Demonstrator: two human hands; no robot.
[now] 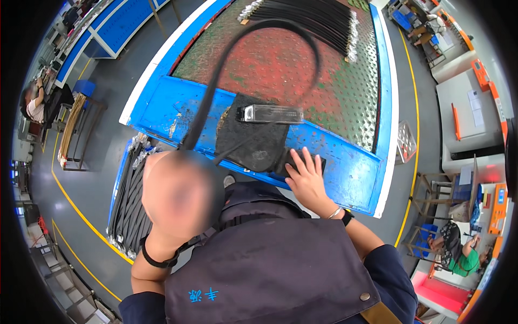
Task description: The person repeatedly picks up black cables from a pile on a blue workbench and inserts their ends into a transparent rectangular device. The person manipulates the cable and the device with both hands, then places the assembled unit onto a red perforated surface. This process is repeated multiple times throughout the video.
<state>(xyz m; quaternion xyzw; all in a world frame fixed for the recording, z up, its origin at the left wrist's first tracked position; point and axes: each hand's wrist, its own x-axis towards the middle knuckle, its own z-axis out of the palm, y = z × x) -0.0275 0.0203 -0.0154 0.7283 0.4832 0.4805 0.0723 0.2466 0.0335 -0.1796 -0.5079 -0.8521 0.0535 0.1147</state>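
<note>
The left hand (181,194) is raised close to the camera, out of focus and blurred, closed in a fist round a black hose (270,24). The hose is a smooth, matte rubber tube; it rises from the fist, arcs high over the bench (350,173) and curves down again on the far side toward a heap of like hoses (318,19) with bright metal end fittings. A black band sits on the left wrist.

The right hand (306,178) lies flat and open, fingers spread, pressing on a black pad (253,143) at the bench's front edge; it grips nothing. The pad is a dark, dull sheet, worn and roughly rectangular. On it rests a small oblong clamp (271,114) of shiny metal, from which a thin dark strand runs back toward the fist. A silver bangle and a black watch ring the right wrist.

The bench has a scuffed blue painted rim, chipped in places, and a top of studded steel plate with worn red paint. Left of it, on the grey floor, stands a blue rack (129,200) packed with more black hoses. A dark apron with a brass stud covers the person's front.
</note>
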